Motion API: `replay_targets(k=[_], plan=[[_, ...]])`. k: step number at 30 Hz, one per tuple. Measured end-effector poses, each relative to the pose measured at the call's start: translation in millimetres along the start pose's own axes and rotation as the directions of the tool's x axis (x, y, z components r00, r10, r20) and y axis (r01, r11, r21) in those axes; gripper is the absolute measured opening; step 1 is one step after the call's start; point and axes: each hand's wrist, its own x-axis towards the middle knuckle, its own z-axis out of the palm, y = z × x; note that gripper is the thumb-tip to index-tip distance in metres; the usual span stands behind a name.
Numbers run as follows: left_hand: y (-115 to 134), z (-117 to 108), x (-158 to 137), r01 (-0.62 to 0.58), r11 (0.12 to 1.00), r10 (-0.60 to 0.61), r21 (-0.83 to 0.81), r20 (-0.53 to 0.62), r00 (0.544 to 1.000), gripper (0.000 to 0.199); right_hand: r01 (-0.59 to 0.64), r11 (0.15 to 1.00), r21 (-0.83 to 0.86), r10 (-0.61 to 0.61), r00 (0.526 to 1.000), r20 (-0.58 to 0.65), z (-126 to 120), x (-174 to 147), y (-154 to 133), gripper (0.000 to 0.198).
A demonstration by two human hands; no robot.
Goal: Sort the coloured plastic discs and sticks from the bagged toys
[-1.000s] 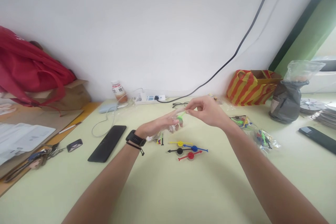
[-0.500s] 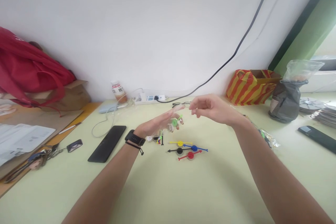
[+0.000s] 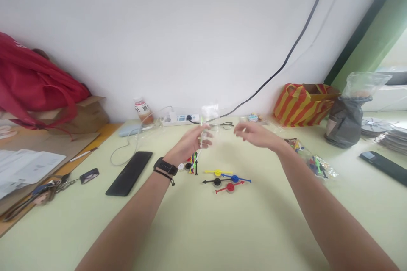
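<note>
My left hand (image 3: 195, 137), with a black watch on its wrist, holds a small clear plastic bag (image 3: 210, 112) above the table. A bright green piece shows in the bag beside the fingers, blurred. My right hand (image 3: 256, 134) hovers to the right, apart from the bag, its fingers loosely bent and nothing visible in them. Below the hands lie a yellow spinner arrow (image 3: 218, 173), a blue spinner arrow (image 3: 235, 178), a black spinner arrow (image 3: 217, 182) and a red spinner arrow (image 3: 230, 187). Several loose coloured arrows (image 3: 193, 165) lie under my left hand, next to white and black discs.
A black phone (image 3: 129, 173) lies at left, near keys (image 3: 57, 186). Behind stand a bottle (image 3: 143, 111), a power strip (image 3: 181, 120) and glasses (image 3: 227, 125). To the right are bags of small parts (image 3: 321, 167), a striped bag (image 3: 307, 106) and a grey bag (image 3: 346, 120).
My left hand has turned upward, lifting the clear bag more upright. My right hand has dropped slightly and moved a little away from it. The spinner arrows on the table have stayed put.
</note>
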Motion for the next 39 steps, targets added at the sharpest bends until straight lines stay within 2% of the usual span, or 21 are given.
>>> replay_targets(k=[1,2,3,5,6,8,9,11,13,16,18,23,27,29,32,34,37,39], plan=[[-2,-1,2,-0.062,0.997,0.067,0.05,-0.087,0.994,0.044,-0.001,0.999,-0.048,0.009,0.986,0.164,4,1,5,0.016],[-4,-2,4,-0.115,0.987,0.131,0.109,-0.153,0.979,0.047,0.019,0.997,-0.076,0.006,0.949,0.316,10,2,8,0.018],[-8,-2,6,-0.155,0.973,0.187,0.17,-0.188,0.964,0.051,0.048,0.995,-0.087,-0.005,0.897,0.441,17,3,10,0.021],[-15,-1,7,-0.196,0.937,0.255,0.291,-0.182,0.95,0.06,0.098,0.992,-0.083,-0.028,0.797,0.603,33,5,9,0.026],[-20,-1,8,-0.193,0.917,0.26,0.349,-0.157,0.953,0.064,0.115,0.991,-0.074,-0.039,0.757,0.652,40,6,8,0.027],[-28,0,8,-0.178,0.877,0.249,0.447,-0.105,0.963,0.069,0.138,0.989,-0.056,-0.059,0.709,0.703,52,7,5,0.025],[-31,1,9,-0.182,0.856,0.253,0.484,-0.085,0.964,0.069,0.147,0.988,-0.049,-0.069,0.699,0.712,55,8,4,0.022],[-36,0,10,-0.218,0.819,0.293,0.531,-0.06,0.954,0.069,0.173,0.984,-0.042,-0.096,0.713,0.695,56,7,2,0.016],[-39,-2,11,-0.236,0.796,0.309,0.557,-0.04,0.95,0.068,0.2,0.978,-0.057,-0.117,0.756,0.644,50,6,0,0.013],[-44,-6,12,-0.178,0.791,0.215,0.586,0.008,0.977,0.065,0.193,0.976,-0.098,-0.113,0.84,0.53,35,3,-6,0.02],[-45,-8,12,-0.145,0.775,0.157,0.615,0.035,0.987,0.063,0.198,0.975,-0.099,-0.132,0.88,0.457,23,-2,-14,0.025],[-43,-3,11,-0.151,0.772,0.174,0.617,0.024,0.984,0.057,0.22,0.973,0.062,-0.229,0.929,0.29,-8,-20,-38,0.021],[-41,2,10,-0.103,0.763,0.103,0.638,0.038,0.994,0.066,0.205,0.965,0.162,-0.23,0.961,0.154,-29,-35,-49,0.025],[-42,1,9,-0.107,0.743,0.101,0.661,0.048,0.994,0.062,0.215,0.962,0.167,-0.226,0.973,0.051,-34,-38,-51,0.027],[-45,-1,9,-0.171,0.727,0.163,0.665,0.074,0.984,0.06,0.267,0.953,0.14,-0.241,0.954,-0.18,-35,-38,-51,0.032],[-47,-1,8,-0.202,0.691,0.18,0.694,0.105,0.978,0.062,0.312,0.939,0.141,-0.255,0.913,-0.319,-32,-35,-51,0.034],[-49,0,7,-0.21,0.621,0.19,0.755,0.115,0.975,0.054,0.359,0.916,0.18,-0.24,0.848,-0.472,-27,-31,-52,0.034],[-49,2,6,-0.213,0.623,0.193,0.753,0.116,0.974,0.049,0.374,0.908,0.187,-0.222,0.81,-0.543,-24,-29,-54,0.03]])
